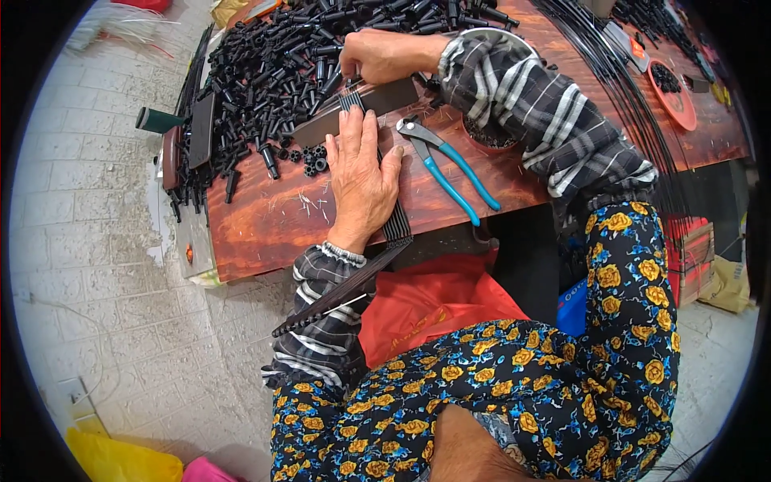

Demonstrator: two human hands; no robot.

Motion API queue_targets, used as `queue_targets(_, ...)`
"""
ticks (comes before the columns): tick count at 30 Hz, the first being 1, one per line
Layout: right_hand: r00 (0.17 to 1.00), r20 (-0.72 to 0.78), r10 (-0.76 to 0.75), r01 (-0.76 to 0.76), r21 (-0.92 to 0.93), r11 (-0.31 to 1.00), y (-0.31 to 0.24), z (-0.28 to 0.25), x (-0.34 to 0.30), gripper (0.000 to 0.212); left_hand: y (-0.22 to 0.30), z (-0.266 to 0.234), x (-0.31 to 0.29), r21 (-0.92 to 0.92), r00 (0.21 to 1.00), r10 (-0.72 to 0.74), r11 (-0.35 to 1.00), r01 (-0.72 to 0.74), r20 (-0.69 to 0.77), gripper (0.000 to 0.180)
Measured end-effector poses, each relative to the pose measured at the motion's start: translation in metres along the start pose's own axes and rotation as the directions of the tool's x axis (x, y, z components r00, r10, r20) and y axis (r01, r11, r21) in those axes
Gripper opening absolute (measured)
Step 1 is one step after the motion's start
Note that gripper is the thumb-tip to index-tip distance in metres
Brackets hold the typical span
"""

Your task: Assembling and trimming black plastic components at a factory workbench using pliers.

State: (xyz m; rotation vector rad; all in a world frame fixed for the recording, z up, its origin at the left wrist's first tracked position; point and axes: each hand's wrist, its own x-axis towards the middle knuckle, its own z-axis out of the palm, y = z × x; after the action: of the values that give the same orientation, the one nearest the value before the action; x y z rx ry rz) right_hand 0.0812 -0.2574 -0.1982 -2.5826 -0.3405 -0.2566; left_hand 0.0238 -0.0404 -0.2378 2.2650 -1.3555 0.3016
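We held the left hand (pixel 360 177) flat across thin, black, parallel rods (pixel 397 222). Our right hand (pixel 384 58) curled; its grip we couldn't tell.

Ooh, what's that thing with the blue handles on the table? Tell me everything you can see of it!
It's a pair of pliers with a shiny, silver-grey head that looks like metal and two long, smooth blue-green handles, spread apart. It lies on the reddish-brown table, head pointing away from the person, handle ends near the front edge. It's right of the left hand; neither hand touches it.
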Motion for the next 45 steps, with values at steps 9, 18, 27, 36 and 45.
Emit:
queue_targets(9, 0.903, -0.425, -0.066, 0.095, 0.047, 0.994, -0.059, -0.046, -0.048, 0.019, 0.002, 0.005, -0.002, -0.009, 1.0, 0.022, 1.0, -0.022, 0.005, 0.055)
queue_targets(18, 0.714, -0.588, -0.381, 0.7, 0.603, 0.382, -0.262, -0.153, -0.16, 0.034, 0.01, -0.001, -0.006, 0.046, 0.969, 0.143, 0.99, -0.137, -0.202, 0.044)
queue_targets(27, 0.422, -0.698, -0.578, 0.871, 0.49, 0.043, -0.307, -0.141, -0.175, 0.03, -0.058, 0.071, 0.005, 0.058, 0.995, 0.037, 0.998, -0.032, -0.088, 0.072)
queue_targets(36, 0.462, -0.619, -0.635, 0.847, 0.521, 0.108, -0.325, -0.14, -0.174, 0.028, -0.063, 0.097, 0.01, 0.08, 0.995, 0.053, 0.996, -0.046, -0.084, 0.07)
queue_targets(45, 0.475, -0.599, -0.644, 0.824, 0.56, 0.087, -0.324, -0.135, -0.167, 0.027, -0.04, 0.054, 0.006, 0.039, 0.994, 0.044, 0.998, -0.04, -0.099, 0.066)
